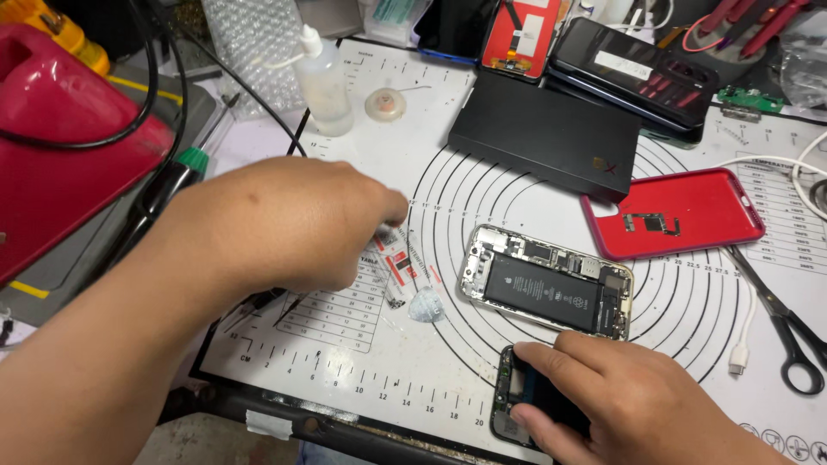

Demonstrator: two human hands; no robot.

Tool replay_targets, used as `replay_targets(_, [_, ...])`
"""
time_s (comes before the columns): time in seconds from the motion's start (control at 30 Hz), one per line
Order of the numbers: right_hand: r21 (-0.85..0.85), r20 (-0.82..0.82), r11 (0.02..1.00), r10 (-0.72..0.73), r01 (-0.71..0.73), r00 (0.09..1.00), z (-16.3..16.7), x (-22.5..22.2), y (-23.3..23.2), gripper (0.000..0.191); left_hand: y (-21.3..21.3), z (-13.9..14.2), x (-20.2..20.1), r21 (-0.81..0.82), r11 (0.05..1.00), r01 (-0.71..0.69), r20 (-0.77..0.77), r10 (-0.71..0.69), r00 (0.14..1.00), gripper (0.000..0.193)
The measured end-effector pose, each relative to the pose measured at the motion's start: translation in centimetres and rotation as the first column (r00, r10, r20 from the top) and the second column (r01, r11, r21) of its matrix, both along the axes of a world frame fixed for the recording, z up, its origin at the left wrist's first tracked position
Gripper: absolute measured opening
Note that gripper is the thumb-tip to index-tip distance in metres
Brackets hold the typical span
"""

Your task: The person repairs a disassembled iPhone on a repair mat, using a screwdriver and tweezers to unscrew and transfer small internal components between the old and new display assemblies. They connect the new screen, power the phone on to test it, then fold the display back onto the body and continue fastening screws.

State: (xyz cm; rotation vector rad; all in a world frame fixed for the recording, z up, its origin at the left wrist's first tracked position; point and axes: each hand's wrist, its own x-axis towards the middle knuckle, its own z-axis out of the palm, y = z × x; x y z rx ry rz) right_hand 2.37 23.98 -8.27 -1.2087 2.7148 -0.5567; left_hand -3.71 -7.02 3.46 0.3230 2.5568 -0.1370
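My left hand (289,226) hovers over the white work mat (405,370), knuckles up and fingers curled down around a small clear syringe-like tube (394,267) with red and white markings. A small crumpled whitish wad (425,304) lies just right of it. My right hand (620,400) presses on a dark phone screen panel (508,405) at the mat's front edge. Between the hands lies an opened phone body (547,282), its black battery and circuit boards facing up.
A red phone case (672,213) and a flat black box (547,133) lie behind the opened phone. Scissors (788,331) and a white cable sit at the right. A squeeze bottle (326,79) stands at the back. A red container (60,146) and green-tipped tool (168,185) are on the left.
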Motion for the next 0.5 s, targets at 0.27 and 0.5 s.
replay_targets(0.27, [-0.016,0.059,1.000,0.006,-0.005,0.998,-0.3,-0.4,-0.2,0.053,-1.0,2.0,2.5,0.155,0.986,-0.062,-0.292,0.106,0.951,0.032])
replay_targets(0.5, [-0.119,0.002,0.991,0.063,-0.062,0.998,-0.2,-0.3,-0.1,0.047,-2.8,-3.0,4.9,0.074,0.961,-0.265,-0.308,0.275,0.911,0.010])
